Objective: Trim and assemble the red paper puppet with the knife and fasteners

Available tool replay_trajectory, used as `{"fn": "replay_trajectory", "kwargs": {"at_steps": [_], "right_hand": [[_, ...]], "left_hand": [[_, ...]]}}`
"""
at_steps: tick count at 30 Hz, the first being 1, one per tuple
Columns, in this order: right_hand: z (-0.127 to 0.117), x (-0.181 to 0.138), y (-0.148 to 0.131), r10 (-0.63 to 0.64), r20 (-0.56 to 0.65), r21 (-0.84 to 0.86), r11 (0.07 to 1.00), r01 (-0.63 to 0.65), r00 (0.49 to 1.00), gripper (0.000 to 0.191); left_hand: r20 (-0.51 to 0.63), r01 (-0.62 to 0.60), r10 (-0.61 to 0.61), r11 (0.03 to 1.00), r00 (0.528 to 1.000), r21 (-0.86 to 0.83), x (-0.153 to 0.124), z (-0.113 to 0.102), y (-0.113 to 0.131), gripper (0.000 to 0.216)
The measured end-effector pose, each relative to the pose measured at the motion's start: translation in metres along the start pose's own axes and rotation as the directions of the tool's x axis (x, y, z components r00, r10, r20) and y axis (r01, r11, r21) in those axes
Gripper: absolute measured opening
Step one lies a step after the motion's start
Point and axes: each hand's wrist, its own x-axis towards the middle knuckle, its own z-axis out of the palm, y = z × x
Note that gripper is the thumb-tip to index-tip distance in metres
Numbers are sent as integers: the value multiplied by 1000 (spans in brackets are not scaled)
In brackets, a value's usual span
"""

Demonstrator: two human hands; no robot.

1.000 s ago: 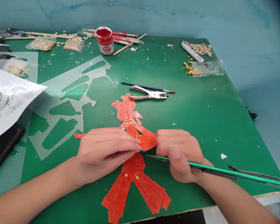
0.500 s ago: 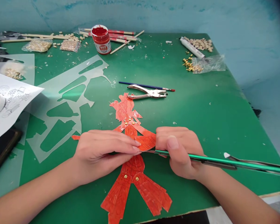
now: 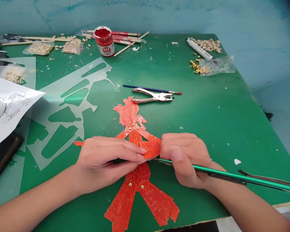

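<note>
A red jointed paper puppet (image 3: 142, 170) lies on the table, its parts joined by small brass fasteners. My left hand (image 3: 108, 158) pinches the lower edge of one loose-looking arm piece (image 3: 151, 148) between thumb and fingers over the puppet's middle. My right hand (image 3: 186, 159) is closed around a slim green rod-like tool (image 3: 203, 169) with dark strips along it. The tool's thin tip touches or lies just under the arm piece's lower edge, near my left fingertips. My fingers partly hide the tip and the puppet's waist.
Beyond the puppet's head lie a silver hole punch (image 3: 154, 95) and a blue paintbrush (image 3: 147, 87). A red paint jar (image 3: 104, 42) stands at the back. Cut plastic sheet (image 3: 44, 103), printed paper (image 3: 16, 100) and a phone (image 3: 4, 158) are left; brass fasteners (image 3: 197, 67) and a marker (image 3: 199, 48) back right.
The tool's rear end has dropped slightly and its tip sits a little lower and closer to my left fingers. Both hands keep their hold; the view shifts slightly.
</note>
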Motion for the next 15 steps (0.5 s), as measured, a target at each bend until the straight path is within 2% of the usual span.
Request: {"fn": "replay_trajectory", "kwargs": {"at_steps": [4,8,12,15], "right_hand": [[-1,2,-2,94,18,87,992,-95,995,40],[-2,5,-3,262,97,204,939,-277,960,48],[0,5,-4,449,184,244,841,-484,874,57],[3,4,-5,602,166,263,736,-623,781,63]], "left_hand": [[-31,37,-38,999,999,-30,2,2,3,17],[-8,100,-101,992,995,-80,1,3,3,19],[-12,162,-163,985,987,-65,-1,4,1,22],[-2,163,-164,985,987,-54,-3,3,0,19]]}}
